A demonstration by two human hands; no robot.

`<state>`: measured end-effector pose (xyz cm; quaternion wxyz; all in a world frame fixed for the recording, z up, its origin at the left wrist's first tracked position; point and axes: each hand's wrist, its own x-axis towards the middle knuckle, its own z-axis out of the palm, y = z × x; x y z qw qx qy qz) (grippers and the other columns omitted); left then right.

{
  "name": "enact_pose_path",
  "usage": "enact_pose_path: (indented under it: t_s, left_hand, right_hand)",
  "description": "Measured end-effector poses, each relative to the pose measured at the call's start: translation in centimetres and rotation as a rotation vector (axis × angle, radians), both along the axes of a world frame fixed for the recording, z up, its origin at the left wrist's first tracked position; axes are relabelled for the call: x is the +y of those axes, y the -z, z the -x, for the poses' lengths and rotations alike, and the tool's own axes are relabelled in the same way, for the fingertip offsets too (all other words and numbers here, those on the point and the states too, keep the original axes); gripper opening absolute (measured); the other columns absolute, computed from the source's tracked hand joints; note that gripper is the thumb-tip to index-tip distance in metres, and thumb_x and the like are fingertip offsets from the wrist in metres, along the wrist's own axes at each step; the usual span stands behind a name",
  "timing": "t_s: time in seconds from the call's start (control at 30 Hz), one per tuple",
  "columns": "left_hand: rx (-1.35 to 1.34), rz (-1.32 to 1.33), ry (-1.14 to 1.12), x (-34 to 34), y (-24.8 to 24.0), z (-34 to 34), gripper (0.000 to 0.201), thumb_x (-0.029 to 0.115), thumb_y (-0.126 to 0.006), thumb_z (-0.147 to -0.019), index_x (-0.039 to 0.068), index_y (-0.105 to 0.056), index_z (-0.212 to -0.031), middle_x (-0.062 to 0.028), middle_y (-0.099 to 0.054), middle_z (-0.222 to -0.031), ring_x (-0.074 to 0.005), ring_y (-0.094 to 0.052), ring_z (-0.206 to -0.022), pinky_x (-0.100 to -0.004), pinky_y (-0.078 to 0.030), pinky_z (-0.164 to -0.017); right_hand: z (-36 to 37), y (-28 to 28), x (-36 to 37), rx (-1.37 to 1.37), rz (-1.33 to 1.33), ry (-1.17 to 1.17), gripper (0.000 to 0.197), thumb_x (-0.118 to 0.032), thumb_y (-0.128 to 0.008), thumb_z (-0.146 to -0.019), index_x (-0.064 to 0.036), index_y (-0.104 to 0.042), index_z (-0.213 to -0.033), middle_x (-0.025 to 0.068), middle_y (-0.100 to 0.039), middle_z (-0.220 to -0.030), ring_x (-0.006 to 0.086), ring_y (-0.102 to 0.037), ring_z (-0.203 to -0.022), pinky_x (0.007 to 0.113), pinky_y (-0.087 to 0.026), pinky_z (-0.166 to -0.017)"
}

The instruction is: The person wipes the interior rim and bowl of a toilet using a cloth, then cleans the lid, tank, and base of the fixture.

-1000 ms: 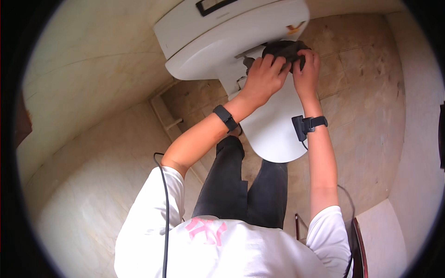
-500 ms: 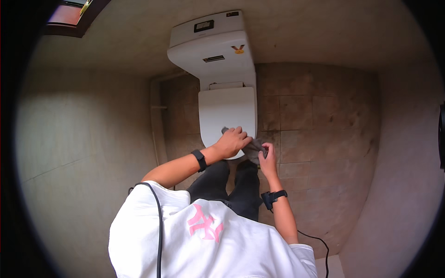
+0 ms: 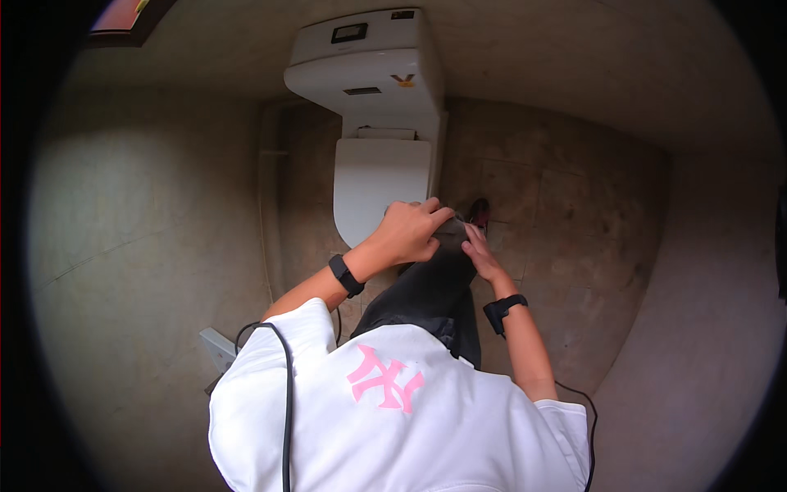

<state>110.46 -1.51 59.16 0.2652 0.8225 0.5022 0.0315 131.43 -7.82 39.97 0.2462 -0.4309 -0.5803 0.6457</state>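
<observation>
A dark grey cloth (image 3: 449,225) is stretched between my two hands, just off the front right edge of the toilet's closed white lid (image 3: 381,184). My left hand (image 3: 407,232) is closed over the cloth's left part, its knuckles upward, and hides most of it. At the other end, the fingers of my right hand (image 3: 482,252) lie close together against the cloth; their grip is partly hidden. The cloth blends with my dark trouser leg (image 3: 426,287) below it, so its lower outline is hard to make out.
The white toilet's cistern (image 3: 357,61) stands against the far wall. My shoe (image 3: 479,211) is on the tiled floor (image 3: 549,213) right of the bowl. A pipe (image 3: 269,189) runs along the left wall. Black cables (image 3: 288,410) hang over my shirt and by my right arm.
One leg has stepped forward to the right of the toilet. Both hands have moved slightly up with the cloth, and the toilet now sits a little further left in view.
</observation>
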Motion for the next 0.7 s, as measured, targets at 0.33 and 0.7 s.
enact_pose_path:
  t_s: [0.33, 0.7]
  left_hand:
    - [-0.075, -0.080, -0.406, 11.2, -4.3, -4.6, 0.051, 0.004, -0.060, -0.066, 0.017, -0.069, -0.114, -0.0139, -0.059, -0.104, -0.0357, -0.064, -0.075, -0.0430, -0.052, -0.064]
    - [0.438, -0.892, -0.589, 23.7, 2.1, -1.6, 0.066, -0.001, -0.062, -0.066, 0.024, -0.063, -0.128, -0.0138, -0.054, -0.132, -0.0257, -0.063, -0.069, -0.0343, -0.051, -0.057]
  right_hand:
    - [-0.9, -5.8, 22.8, -0.052, -0.226, 0.099, 0.045, -0.001, -0.070, -0.075, -0.0074, -0.057, -0.117, 0.0180, -0.066, -0.107, 0.0381, -0.062, -0.103, 0.041, -0.050, -0.083]
    - [11.7, -7.2, 46.2, 0.085, -0.948, -0.109, 0.068, 0.005, -0.056, -0.080, -0.0080, -0.041, -0.144, 0.0181, -0.038, -0.148, 0.0337, -0.034, -0.140, 0.040, -0.032, -0.115]
